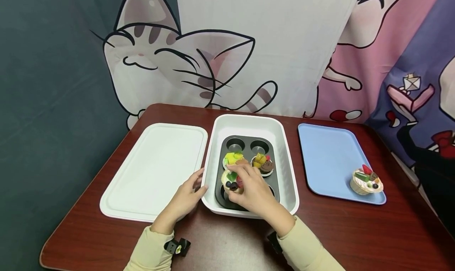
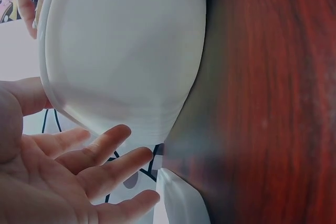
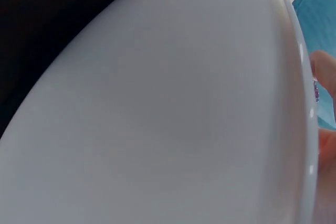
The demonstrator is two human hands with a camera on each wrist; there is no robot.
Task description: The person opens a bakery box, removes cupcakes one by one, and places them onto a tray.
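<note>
My right hand (image 1: 254, 188) pinches a fruit tart (image 1: 231, 180), topped with blueberries and a green slice, over the near left of a dark muffin tin (image 1: 222, 144). The tin sits inside a deep white bin (image 1: 291, 184). In its middle row are a yellow-topped tart (image 1: 232, 158) and a chocolate-and-fruit tart (image 1: 264, 165). Both far cups stand empty; my right hand hides part of the near row. At the bin's left rim, my left hand (image 1: 186, 196) has its fingers spread, and in the left wrist view its thumb (image 2: 34, 95) touches the rim.
Left of the bin lies a flat white tray (image 1: 160, 164). A blue tray (image 1: 330, 156) on the right bears another fruit tart (image 1: 367, 181) near its front corner. All stand on a reddish-brown table (image 1: 220, 243), with a cartoon-printed curtain (image 1: 284, 46) behind it.
</note>
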